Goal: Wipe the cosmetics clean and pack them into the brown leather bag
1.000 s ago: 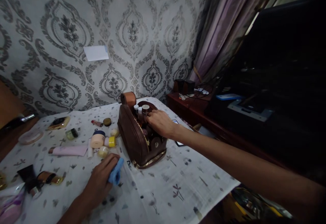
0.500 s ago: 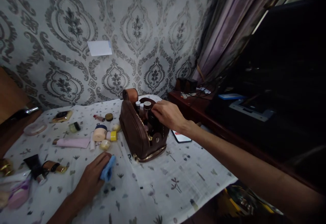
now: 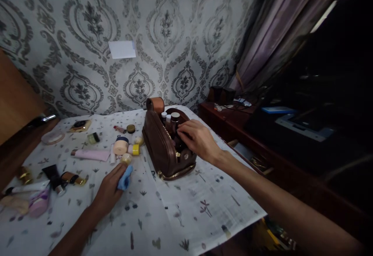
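A brown toiletry bag (image 3: 157, 145) stands unzipped on the cloth-covered table, with several bottles upright inside; one dark bottle (image 3: 175, 118) has a pale cap top. My right hand (image 3: 201, 139) is at the bag's opening, fingers bent together at its right side. Whatever they pinch, if anything, is hidden. My left hand (image 3: 109, 188) is closed on a crumpled blue cloth (image 3: 125, 179). Its fingertips are by a small yellowish jar (image 3: 126, 158). Behind that jar are a peach jar with a dark lid (image 3: 121, 146) and a yellow-capped container (image 3: 135, 149).
A pink tube (image 3: 92, 154), a green jar (image 3: 93, 138), a compact (image 3: 80, 125) and a round clear case (image 3: 53, 137) lie leftward. Nearer are a black tube (image 3: 54, 177) and a purple-and-pink bottle (image 3: 39, 201). A dark red desk (image 3: 224, 118) borders the right.
My left hand, with the blue cloth, has moved forward to the small jar. My right hand remains at the bag, its fingers slightly shifted. The phone beside the bag is no longer visible; the view has shifted.
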Action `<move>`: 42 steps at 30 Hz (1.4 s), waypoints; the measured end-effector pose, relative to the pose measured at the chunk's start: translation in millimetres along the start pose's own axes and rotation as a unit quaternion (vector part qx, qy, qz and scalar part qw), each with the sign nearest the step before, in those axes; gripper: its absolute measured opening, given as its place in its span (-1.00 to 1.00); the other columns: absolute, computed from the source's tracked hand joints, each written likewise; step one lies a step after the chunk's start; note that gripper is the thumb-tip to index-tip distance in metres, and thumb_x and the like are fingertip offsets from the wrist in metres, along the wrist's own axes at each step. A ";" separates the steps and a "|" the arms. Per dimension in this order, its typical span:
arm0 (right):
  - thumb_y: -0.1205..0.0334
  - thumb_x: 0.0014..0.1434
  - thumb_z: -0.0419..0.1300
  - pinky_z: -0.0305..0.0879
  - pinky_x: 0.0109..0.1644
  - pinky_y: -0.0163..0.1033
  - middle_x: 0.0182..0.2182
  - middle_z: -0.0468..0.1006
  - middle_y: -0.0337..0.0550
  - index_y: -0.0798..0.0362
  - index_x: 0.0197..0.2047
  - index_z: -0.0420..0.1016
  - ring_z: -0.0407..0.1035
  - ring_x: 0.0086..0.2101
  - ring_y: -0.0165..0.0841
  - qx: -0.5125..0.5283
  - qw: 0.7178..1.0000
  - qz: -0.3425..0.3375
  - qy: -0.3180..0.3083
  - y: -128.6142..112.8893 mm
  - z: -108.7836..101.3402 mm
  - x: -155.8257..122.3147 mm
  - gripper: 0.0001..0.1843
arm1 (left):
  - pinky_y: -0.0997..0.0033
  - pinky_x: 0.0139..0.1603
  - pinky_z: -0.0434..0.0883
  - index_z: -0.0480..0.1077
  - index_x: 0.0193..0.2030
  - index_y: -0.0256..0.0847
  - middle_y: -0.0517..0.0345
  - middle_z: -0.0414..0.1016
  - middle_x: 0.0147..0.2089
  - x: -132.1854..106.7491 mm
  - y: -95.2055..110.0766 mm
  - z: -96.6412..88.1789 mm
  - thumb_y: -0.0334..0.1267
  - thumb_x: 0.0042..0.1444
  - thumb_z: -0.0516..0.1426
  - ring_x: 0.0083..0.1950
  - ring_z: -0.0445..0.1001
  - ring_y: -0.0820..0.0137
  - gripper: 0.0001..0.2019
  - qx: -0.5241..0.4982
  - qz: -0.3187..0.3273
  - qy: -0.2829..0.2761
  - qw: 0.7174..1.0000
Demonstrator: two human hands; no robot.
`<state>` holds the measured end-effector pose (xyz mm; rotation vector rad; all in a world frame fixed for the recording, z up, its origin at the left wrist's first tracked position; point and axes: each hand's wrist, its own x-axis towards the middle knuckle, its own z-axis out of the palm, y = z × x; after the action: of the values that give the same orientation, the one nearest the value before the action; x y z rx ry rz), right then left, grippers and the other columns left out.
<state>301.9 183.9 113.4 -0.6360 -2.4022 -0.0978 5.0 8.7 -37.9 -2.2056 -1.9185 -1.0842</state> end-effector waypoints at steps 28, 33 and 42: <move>0.52 0.10 0.19 0.35 0.00 -0.17 -0.23 0.61 -0.07 0.10 -0.27 0.56 0.44 -0.15 -0.29 0.407 0.901 0.102 -0.106 -159.0 167.7 -33.7 -0.81 | 0.05 0.16 0.44 0.16 0.38 -0.28 -0.16 0.21 0.40 28.3 -18.1 -55.9 -0.57 0.17 -0.11 0.40 0.16 0.04 -0.39 0.317 -0.209 -0.031 0.925; 0.47 0.11 0.21 0.33 0.01 -0.19 -0.28 0.63 -0.10 0.10 -0.27 0.56 0.45 -0.16 -0.30 0.408 0.903 0.085 -0.099 -159.4 165.6 -38.4 -0.85 | 0.01 0.25 0.38 0.23 0.35 -0.20 -0.04 0.09 0.48 26.5 -29.2 -57.5 -0.61 0.09 -0.09 0.49 0.02 0.01 -0.34 0.335 -0.188 -0.094 0.919; 0.44 0.11 0.21 0.30 -0.02 -0.24 -0.30 0.63 -0.12 0.10 -0.27 0.59 0.45 -0.16 -0.30 0.392 0.910 0.093 -0.104 -159.2 161.1 -37.9 -0.86 | 0.12 -0.06 0.53 0.40 0.12 -0.25 -0.14 0.48 0.16 31.8 -23.5 -64.0 -0.51 0.19 -0.14 0.27 0.32 0.04 -0.55 0.364 -0.144 -0.138 0.910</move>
<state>161.3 64.0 -23.0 -0.4883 -2.2799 1.0090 -46.2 13.4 17.0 -1.7362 -2.2903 0.0092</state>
